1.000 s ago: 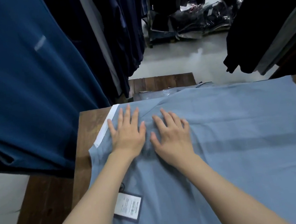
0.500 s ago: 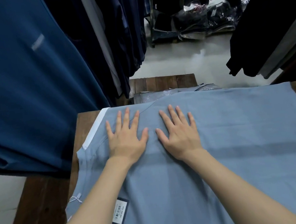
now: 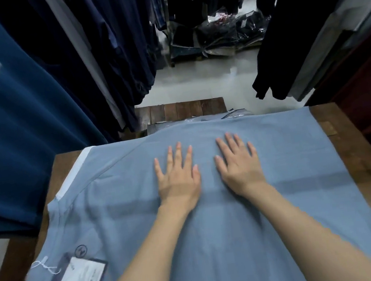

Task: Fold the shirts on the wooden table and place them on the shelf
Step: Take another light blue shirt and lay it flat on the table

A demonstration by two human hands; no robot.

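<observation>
Both palms down flat on the pale blue shirt (image 3: 281,198), which lies spread across the wooden table (image 3: 356,153); left hand (image 3: 177,179) and right hand (image 3: 240,168) side by side near the far edge, fingers fanned and straight, pressing, gripping nothing; the cloth looks soft, light and limp, so it will sag and crease if lifted from one point; better taken by pinching the edges or shoulder seams; a hang tag (image 3: 82,275) lies on the fabric by the collar, near left
</observation>
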